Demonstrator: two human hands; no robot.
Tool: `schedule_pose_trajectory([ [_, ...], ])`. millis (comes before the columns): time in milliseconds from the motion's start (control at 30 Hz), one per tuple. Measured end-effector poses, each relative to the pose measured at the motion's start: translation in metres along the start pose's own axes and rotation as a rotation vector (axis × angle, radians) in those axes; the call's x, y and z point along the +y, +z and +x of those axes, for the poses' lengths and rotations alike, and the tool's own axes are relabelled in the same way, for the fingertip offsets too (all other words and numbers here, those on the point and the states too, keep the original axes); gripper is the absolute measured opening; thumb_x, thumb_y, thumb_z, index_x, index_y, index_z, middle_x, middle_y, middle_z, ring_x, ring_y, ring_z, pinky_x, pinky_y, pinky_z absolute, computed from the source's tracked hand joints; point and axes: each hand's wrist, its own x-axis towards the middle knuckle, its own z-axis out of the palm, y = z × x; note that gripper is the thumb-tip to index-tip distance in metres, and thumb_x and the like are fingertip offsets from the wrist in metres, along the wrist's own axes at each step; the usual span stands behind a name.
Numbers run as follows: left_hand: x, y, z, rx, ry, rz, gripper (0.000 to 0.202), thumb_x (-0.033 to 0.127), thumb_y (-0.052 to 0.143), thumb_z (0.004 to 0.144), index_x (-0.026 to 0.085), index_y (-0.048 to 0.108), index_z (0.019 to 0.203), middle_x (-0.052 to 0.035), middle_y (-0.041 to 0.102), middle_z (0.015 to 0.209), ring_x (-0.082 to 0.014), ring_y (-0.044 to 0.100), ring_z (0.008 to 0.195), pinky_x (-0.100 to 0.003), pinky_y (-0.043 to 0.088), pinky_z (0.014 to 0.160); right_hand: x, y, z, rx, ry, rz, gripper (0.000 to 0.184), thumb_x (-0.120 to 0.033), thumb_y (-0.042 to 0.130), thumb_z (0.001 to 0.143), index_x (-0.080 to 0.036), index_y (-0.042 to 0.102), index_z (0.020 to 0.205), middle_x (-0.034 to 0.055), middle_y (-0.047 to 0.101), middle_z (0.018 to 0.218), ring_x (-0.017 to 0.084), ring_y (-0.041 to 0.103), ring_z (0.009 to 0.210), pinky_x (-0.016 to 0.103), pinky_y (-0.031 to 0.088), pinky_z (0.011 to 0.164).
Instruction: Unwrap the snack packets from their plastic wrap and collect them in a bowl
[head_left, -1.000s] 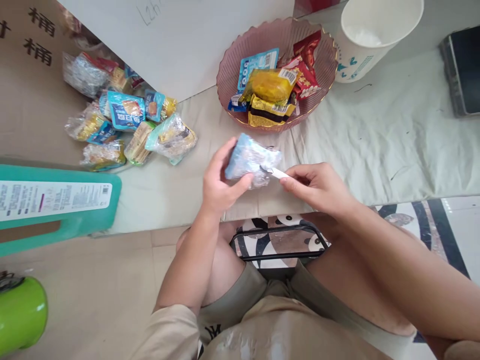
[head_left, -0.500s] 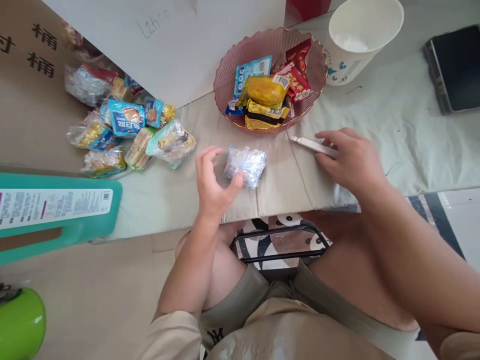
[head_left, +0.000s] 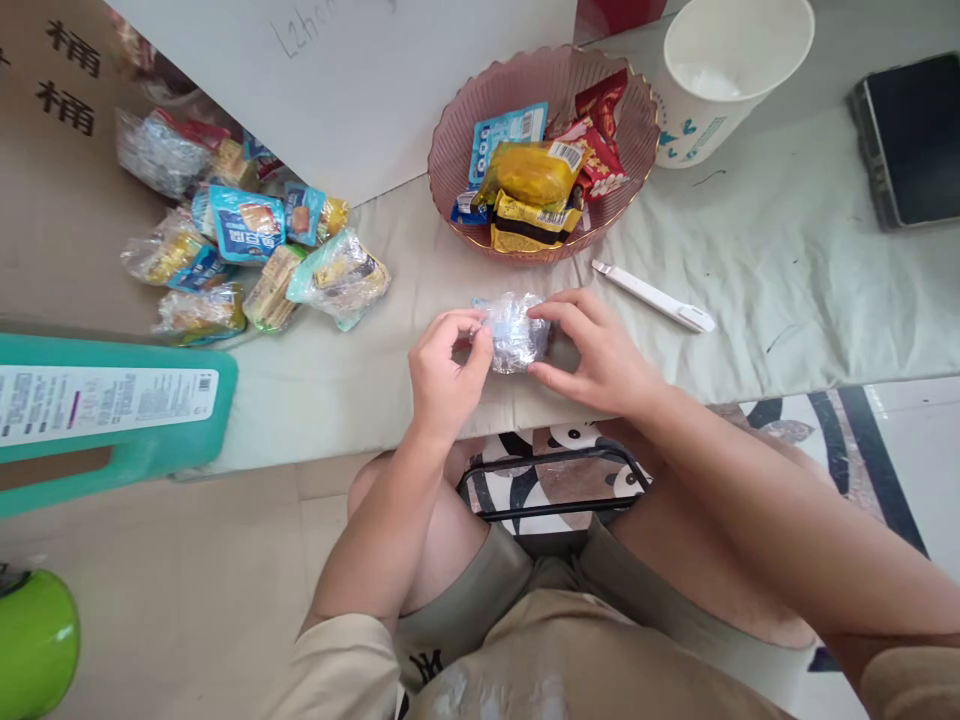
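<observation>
A small silvery snack packet [head_left: 514, 330] is held just above the cloth-covered table [head_left: 787, 270], near its front edge. My left hand [head_left: 446, 370] pinches the packet's left end with thumb and fingers. My right hand [head_left: 592, 350] grips its right end, fingers curled over the top. A white slim cutter [head_left: 654, 296] lies on the cloth to the right of my hands, touched by neither hand.
A pink ribbed bowl [head_left: 457, 150] with several snack packets stands behind my hands. A white paper cup [head_left: 720, 80] is at the back right, a dark tablet [head_left: 911, 135] at the far right. Several loose snack packets [head_left: 247, 250] lie left. A teal stool [head_left: 112, 410] stands at the left.
My right hand laid the white cutter on the cloth and came back to the packet. My left hand set the packet down, then both hands took hold of its ends.
</observation>
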Motion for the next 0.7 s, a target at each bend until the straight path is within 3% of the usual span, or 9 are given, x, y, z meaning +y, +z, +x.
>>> schedule_pose_trajectory([
  [100, 0.003, -0.001, 0.003, 0.004, -0.229, -0.378, 0.033, 0.048, 0.074, 0.083, 0.022, 0.054, 0.076, -0.0018, 0.069, 0.085, -0.0161, 0.07, 0.08, -0.029, 0.061, 0.069, 0.001, -0.001, 0.001, 0.056, -0.006, -0.016, 0.065, -0.056, 0.074, 0.083, -0.025, 0.058, 0.138, 0.0178, 0.058, 0.139, 0.037, 0.057, 0.13, 0.058, 0.048, 0.11],
  [167, 0.005, -0.004, 0.006, -0.042, -0.355, -0.566, 0.038, 0.045, 0.077, 0.075, 0.022, 0.047, 0.073, 0.0009, 0.065, 0.077, -0.0129, 0.065, 0.067, -0.025, 0.057, 0.058, 0.002, -0.006, 0.002, 0.071, 0.002, -0.03, 0.058, -0.049, 0.073, 0.085, -0.027, 0.06, 0.137, 0.0169, 0.057, 0.145, 0.038, 0.054, 0.137, 0.06, 0.043, 0.116],
  [233, 0.007, -0.006, 0.01, -0.051, -0.411, -0.627, 0.035, 0.032, 0.078, 0.068, 0.023, 0.045, 0.076, 0.004, 0.061, 0.07, -0.0093, 0.059, 0.058, -0.02, 0.05, 0.05, 0.002, -0.012, 0.004, 0.074, 0.025, -0.015, 0.041, -0.039, 0.07, 0.087, -0.028, 0.066, 0.126, 0.0143, 0.063, 0.14, 0.035, 0.059, 0.132, 0.057, 0.046, 0.113],
  [333, 0.005, -0.007, 0.017, 0.052, -0.446, -0.6, 0.029, 0.015, 0.068, 0.06, 0.023, 0.049, 0.081, 0.0072, 0.055, 0.063, -0.006, 0.049, 0.05, -0.016, 0.042, 0.045, 0.001, -0.019, 0.008, 0.08, 0.116, 0.067, 0.013, -0.038, 0.069, 0.09, -0.028, 0.069, 0.098, 0.0099, 0.072, 0.117, 0.03, 0.068, 0.11, 0.05, 0.053, 0.099],
  [433, -0.002, -0.01, 0.022, 0.138, -0.455, -0.501, 0.02, 0.012, 0.058, 0.059, 0.022, 0.054, 0.076, 0.0057, 0.052, 0.06, -0.0065, 0.045, 0.048, -0.017, 0.037, 0.042, 0.0, -0.022, 0.009, 0.132, 0.234, 0.097, 0.016, -0.04, 0.065, 0.092, -0.027, 0.062, 0.084, 0.0065, 0.07, 0.092, 0.025, 0.066, 0.088, 0.044, 0.054, 0.082],
  [600, -0.026, -0.026, 0.03, 0.225, -0.384, -0.231, 0.018, 0.006, 0.052, 0.062, 0.022, 0.049, 0.07, 0.0047, 0.05, 0.059, -0.0082, 0.042, 0.046, -0.021, 0.03, 0.042, 0.004, -0.027, 0.0, 0.343, 0.409, 0.038, 0.005, -0.029, 0.059, 0.092, -0.027, 0.055, 0.093, 0.001, 0.058, 0.075, 0.019, 0.054, 0.066, 0.038, 0.047, 0.065],
  [700, -0.041, -0.038, 0.031, 0.23, -0.369, -0.102, 0.018, 0.005, 0.051, 0.065, 0.022, 0.045, 0.068, 0.0054, 0.044, 0.056, -0.0085, 0.038, 0.047, -0.022, 0.03, 0.045, 0.009, -0.036, -0.008, 0.348, 0.496, -0.083, 0.023, -0.019, 0.059, 0.083, -0.026, 0.056, 0.104, -0.0021, 0.053, 0.071, 0.018, 0.052, 0.062, 0.039, 0.047, 0.067],
])
